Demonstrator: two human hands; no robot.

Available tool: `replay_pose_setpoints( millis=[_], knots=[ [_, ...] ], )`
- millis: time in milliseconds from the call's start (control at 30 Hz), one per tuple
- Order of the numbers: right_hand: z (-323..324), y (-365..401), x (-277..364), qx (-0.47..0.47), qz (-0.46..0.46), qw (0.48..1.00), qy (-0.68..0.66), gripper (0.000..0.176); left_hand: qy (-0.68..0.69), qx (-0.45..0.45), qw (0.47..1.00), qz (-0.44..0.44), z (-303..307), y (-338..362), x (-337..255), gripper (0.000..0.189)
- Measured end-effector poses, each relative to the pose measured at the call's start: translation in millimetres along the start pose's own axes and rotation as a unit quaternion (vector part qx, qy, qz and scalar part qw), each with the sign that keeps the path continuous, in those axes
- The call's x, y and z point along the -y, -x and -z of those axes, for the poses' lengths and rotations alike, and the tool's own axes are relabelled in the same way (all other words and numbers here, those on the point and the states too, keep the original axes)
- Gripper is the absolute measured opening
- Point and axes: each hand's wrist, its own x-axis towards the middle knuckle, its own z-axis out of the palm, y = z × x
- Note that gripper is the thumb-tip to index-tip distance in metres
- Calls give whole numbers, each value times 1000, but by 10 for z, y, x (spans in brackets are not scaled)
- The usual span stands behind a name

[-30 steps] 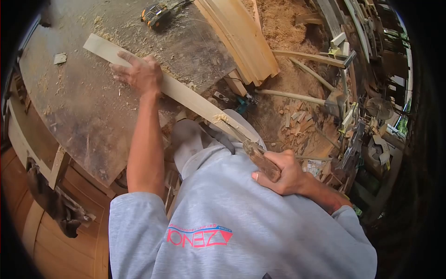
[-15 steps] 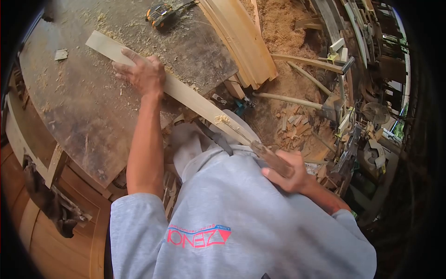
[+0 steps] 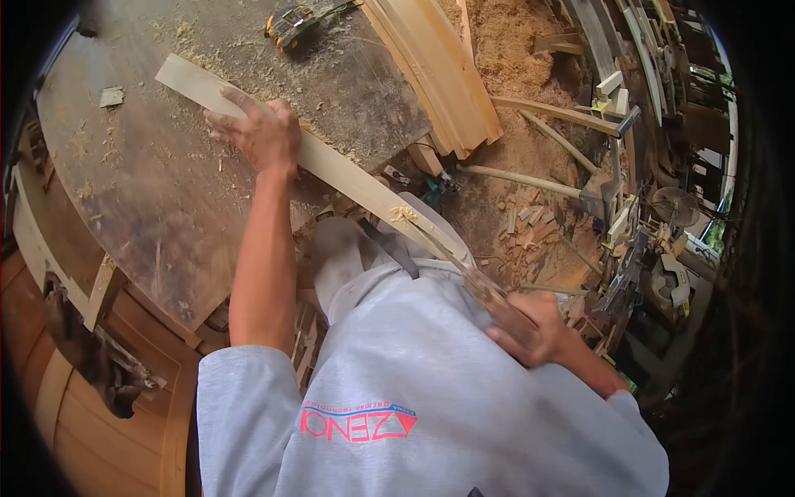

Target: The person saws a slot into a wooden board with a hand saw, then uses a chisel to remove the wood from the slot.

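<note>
A long pale wooden strip (image 3: 352, 180) runs diagonally from the worktable (image 3: 157, 207) to the front of my body. My left hand (image 3: 263, 137) lies over its upper part, thumb and fingers gripping its edges. In my right hand (image 3: 534, 327) is the brown wooden handle of a tool (image 3: 497, 305), with the fingers wrapped round it. The tool's thin metal end rests along the strip's near end; its exact shape is hard to make out. A small heap of shavings (image 3: 403, 214) sits on the strip beside the metal end.
An orange and black device (image 3: 290, 26) lies at the table's far edge. Wide planks (image 3: 443, 79) stand right of it. Sawdust (image 3: 517, 70), wood offcuts (image 3: 527, 225) and a long-handled hammer (image 3: 530, 180) lie at the right. A wooden panel (image 3: 116, 406) is at the lower left.
My right hand and the tool have moved down and to the right, away from my left hand. The left hand keeps its place on the strip. The view has shifted slightly.
</note>
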Motion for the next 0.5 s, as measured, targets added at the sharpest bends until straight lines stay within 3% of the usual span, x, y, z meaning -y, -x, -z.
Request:
replay_pose_setpoints(
  millis=[67, 167, 267, 300, 400, 467, 500],
  knots=[
    [401, 301, 292, 35, 56, 994, 86, 27, -13, -3, 1000, -3, -24, 48, 42, 79],
    [302, 235, 265, 12, 73, 996, 51, 28, -8, -14, 1000, 0, -77, 37, 58, 79],
    [-194, -473, 53, 41, -63, 997, -26, 32, -13, -24, 1000, -7, -110, 17, 74, 79],
    [-202, -454, 8, 42, -61, 997, -25, 32, -12, -26, 1000, -6, -94, 14, 80, 79],
    [-130, -161, 59, 11, -77, 997, -23, 31, 12, -14, 1000, -13, -95, 18, -12, 79],
    [234, 252, 258, 24, 11, 999, 25, 28, -13, -6, 1000, -5, -109, 4, 54, 79],
    [353, 497, 458, 8, -9, 1000, -1, 27, -20, 3, 1000, -7, -93, 49, 95, 79]
  ],
)
